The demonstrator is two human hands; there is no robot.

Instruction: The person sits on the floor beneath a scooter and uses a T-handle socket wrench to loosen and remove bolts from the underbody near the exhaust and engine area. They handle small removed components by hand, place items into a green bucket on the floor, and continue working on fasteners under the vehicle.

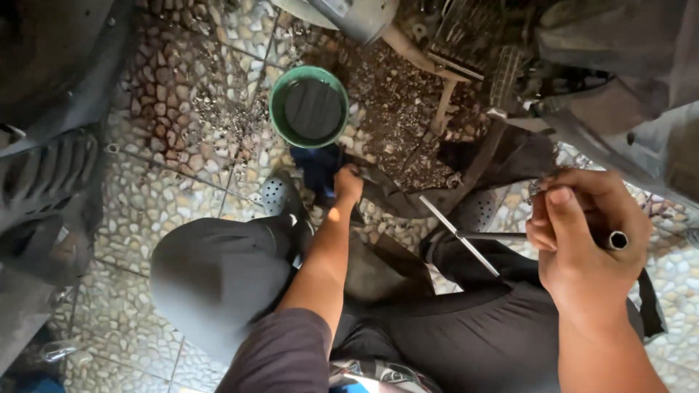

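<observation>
My right hand (582, 233) is closed around a metal socket wrench (477, 236) with a T-shaped bar; its hollow socket end sticks out to the right of my fist. Small metal pieces show at my fingertips, too small to tell apart. My left hand (348, 183) reaches down between my knees and grips a dark blue cloth (318, 169) lying on the floor. Just beyond that cloth stands a green bowl (309, 107) filled with dark liquid.
I crouch on a pebble-patterned tiled floor (167, 131) stained with dark grime. Grey perforated clogs (277, 193) are on my feet. A tyre (44, 175) and dark bodywork stand at the left. Engine parts and a metal pipe (408, 44) fill the top right.
</observation>
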